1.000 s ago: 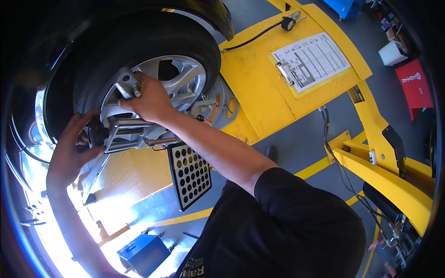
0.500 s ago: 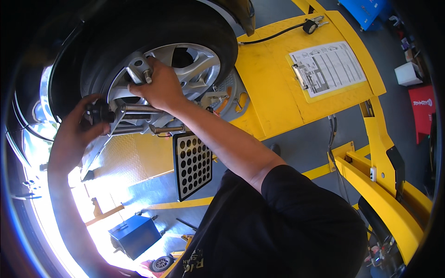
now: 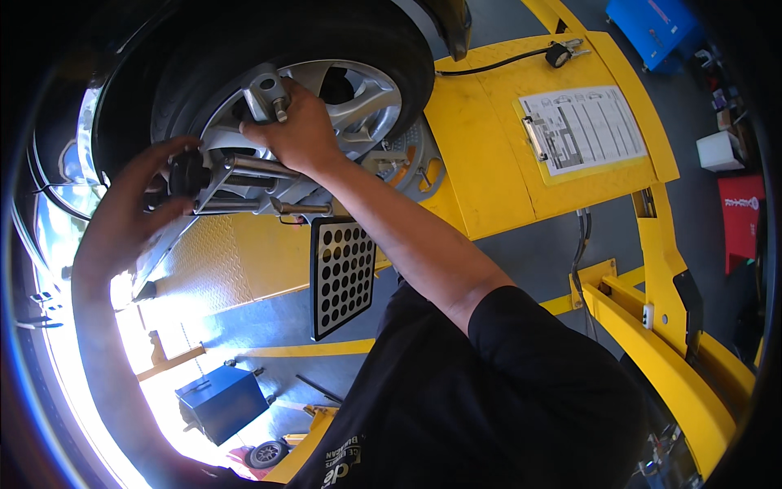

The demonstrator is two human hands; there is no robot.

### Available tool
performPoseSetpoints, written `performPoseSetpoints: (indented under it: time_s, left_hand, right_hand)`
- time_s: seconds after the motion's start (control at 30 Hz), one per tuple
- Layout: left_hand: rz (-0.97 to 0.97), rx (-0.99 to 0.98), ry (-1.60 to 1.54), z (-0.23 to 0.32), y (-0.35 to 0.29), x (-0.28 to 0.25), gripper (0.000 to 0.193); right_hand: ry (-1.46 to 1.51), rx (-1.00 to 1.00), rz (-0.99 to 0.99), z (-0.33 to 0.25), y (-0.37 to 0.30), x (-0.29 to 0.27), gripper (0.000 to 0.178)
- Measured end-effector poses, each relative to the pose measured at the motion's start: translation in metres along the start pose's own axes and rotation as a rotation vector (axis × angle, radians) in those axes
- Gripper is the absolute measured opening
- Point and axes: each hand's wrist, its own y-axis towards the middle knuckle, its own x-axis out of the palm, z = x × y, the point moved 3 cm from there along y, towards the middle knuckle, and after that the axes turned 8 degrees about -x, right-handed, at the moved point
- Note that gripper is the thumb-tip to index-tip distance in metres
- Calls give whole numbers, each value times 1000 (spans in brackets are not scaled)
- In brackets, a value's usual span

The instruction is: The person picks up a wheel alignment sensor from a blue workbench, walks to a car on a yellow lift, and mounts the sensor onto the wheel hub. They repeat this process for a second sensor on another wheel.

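Note:
A silver alloy wheel [image 3: 371,106] with a black tire [image 3: 358,37] fills the upper left. Across its face sits a metal wheel clamp [image 3: 259,167] with parallel rods. My right hand [image 3: 305,134] wraps round the clamp's upper silver end piece [image 3: 262,91], in front of the spokes. At the clamp's left end, my left hand [image 3: 122,208] has its fingers and thumb curved about a black knob [image 3: 189,173]. From the clamp hangs a target board [image 3: 344,277] with rows of black dots on white.
A yellow lift platform [image 3: 481,122] carries a clipboard with a printed sheet [image 3: 582,130] and a hose with a gauge [image 3: 558,55]. Yellow lift beams [image 3: 652,350] stand at right. A blue box [image 3: 224,403] is on the floor at lower left. The car's bodywork borders the left.
The view has shifted, so the wheel and clamp appear higher and farther right. My left fingers have spread a little about the knob. My right hand keeps its grip on the clamp.

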Motion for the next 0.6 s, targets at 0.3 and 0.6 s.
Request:
performPoseSetpoints:
  time_s: [0.3, 0.6]
  left_hand:
    - [-27, -84, -75, -4, 4, -1, 69]
    - [96, 355, 322, -2, 3, 7, 78]
  right_hand:
    - [-31, -70, 64, 3, 1, 1, 61]
    - [-14, -64, 49, 8, 1, 2, 60]
